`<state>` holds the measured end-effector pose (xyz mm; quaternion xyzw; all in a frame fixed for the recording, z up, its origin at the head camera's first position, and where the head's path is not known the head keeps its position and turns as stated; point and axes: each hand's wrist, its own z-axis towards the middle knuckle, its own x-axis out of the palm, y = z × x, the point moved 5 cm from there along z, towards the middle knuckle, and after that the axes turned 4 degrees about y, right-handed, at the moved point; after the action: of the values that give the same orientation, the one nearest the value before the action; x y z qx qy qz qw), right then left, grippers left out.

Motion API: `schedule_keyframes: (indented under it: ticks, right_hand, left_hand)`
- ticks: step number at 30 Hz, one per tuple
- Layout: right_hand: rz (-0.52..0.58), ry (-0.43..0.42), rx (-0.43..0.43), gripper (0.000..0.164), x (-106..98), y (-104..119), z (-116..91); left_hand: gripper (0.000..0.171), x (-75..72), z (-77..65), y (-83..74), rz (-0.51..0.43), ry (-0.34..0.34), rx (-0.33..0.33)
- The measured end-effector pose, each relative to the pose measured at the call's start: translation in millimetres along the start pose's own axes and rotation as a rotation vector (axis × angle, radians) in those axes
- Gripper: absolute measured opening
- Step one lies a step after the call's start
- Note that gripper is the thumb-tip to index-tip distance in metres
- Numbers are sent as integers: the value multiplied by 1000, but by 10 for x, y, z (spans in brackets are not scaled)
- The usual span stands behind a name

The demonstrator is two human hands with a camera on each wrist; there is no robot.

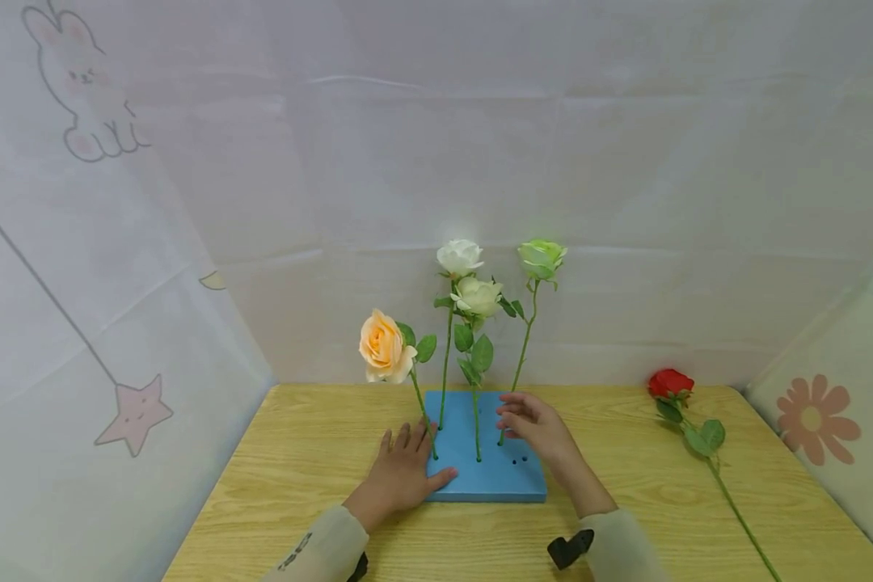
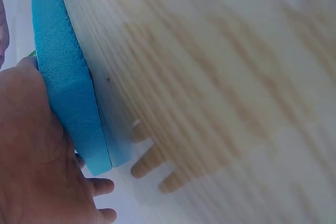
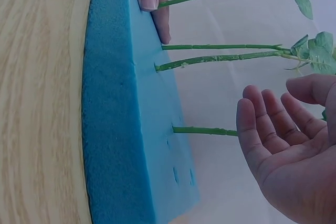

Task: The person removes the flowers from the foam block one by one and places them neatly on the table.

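A blue foam block [image 1: 491, 478] lies on the table with artificial roses standing in it. The peach rose [image 1: 384, 347] leans at the left. A white rose [image 1: 460, 257] and a cream rose [image 1: 478, 297] rise near the middle, and a green rose [image 1: 541, 259] stands at the right. My left hand [image 1: 402, 473] rests with spread fingers on the block's left edge, beside the peach stem. Beside the green rose's stem [image 3: 205, 130], my right hand [image 3: 283, 145] has loosely bent fingers and the thumb apart, with nothing pinched between them.
A red rose [image 1: 672, 383] lies on the wooden table [image 1: 626, 453] to the right, its long stem reaching toward the front edge. Small bare holes [image 3: 176, 176] show in the block near its right side. A pale printed cloth [image 1: 378, 178] hangs behind and at both sides.
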<state>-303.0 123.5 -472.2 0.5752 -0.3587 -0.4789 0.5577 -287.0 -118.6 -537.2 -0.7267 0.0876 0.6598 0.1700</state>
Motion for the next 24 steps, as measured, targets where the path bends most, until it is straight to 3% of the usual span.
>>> schedule_keyframes:
  ticks: [24]
  right_hand:
    - [38, 12, 18, 38, 159, -2, 163]
  left_hand:
    - [97, 1, -4, -1, -19, 10, -8]
